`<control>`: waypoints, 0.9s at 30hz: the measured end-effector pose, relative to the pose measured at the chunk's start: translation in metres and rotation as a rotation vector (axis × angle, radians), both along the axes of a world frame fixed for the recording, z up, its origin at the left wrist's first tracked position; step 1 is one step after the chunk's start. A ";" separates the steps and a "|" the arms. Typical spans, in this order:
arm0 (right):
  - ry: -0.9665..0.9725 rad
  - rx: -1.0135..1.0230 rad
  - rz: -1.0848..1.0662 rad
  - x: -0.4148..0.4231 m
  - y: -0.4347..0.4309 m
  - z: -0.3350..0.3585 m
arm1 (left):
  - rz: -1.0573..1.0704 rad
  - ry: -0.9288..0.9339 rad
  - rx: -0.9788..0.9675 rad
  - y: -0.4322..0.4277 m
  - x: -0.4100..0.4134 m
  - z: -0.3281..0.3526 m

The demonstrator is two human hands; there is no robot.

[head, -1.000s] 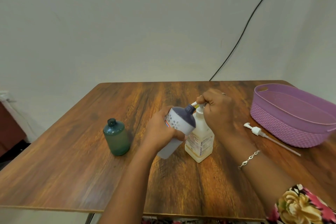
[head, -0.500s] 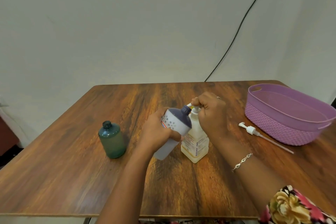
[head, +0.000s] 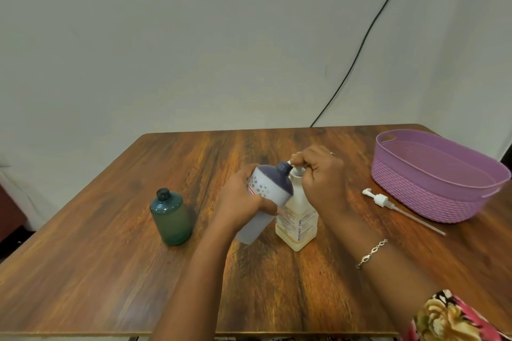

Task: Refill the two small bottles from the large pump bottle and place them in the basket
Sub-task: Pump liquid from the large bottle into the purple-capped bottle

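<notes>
We judge this to be the filling step for the first of the two small bottles. Our left hand (head: 241, 202) has its fingers wrapped round the small white plastic bottle with a dark navy shoulder (head: 267, 188). It holds the bottle tilted, the open neck brought up against the spout at the top of the large pale-yellow translucent pump bottle (head: 297, 219), which stands upright near the middle of the wooden table (head: 110, 257).

Our right hand (head: 322, 177) sits on that bottle's white top, fingers curled tight over the pump head; how the thumb lies we cannot tell.

The round teal-green plastic bottle (head: 171, 217) stands uncapped toward the left edge, well apart from both hands. The oval lilac plastic basket (head: 432, 196) sits at the far right corner, with neither bottle in it yet. A loose white pump with a long dip tube (head: 381, 199) lies just beside the basket's near wall.

Next we need steady downward strokes on the pump head while the left hand holds the neck right at the spout, or the liquid will likely run down the outside. The green bottle and both placements into the basket remain.
</notes>
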State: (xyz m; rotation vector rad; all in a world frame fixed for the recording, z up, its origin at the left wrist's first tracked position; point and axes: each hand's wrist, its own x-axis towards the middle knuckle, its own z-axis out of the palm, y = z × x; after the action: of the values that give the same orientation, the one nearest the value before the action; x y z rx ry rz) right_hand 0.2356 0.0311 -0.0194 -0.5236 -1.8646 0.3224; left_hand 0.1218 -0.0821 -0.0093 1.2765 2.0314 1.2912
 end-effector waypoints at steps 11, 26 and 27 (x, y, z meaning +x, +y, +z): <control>-0.004 0.017 0.003 0.000 0.000 0.006 | 0.001 0.034 -0.031 0.003 -0.002 0.000; -0.045 -0.011 0.016 0.001 0.001 0.005 | -0.003 0.019 -0.045 -0.005 -0.005 -0.001; -0.045 -0.027 0.017 0.001 0.001 0.007 | 0.000 0.017 -0.038 -0.005 -0.005 -0.001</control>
State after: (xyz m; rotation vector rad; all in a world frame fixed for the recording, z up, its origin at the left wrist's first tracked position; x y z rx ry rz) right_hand 0.2369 0.0320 -0.0120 -0.5371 -1.9111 0.3499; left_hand 0.1172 -0.0874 -0.0101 1.2751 2.0575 1.2397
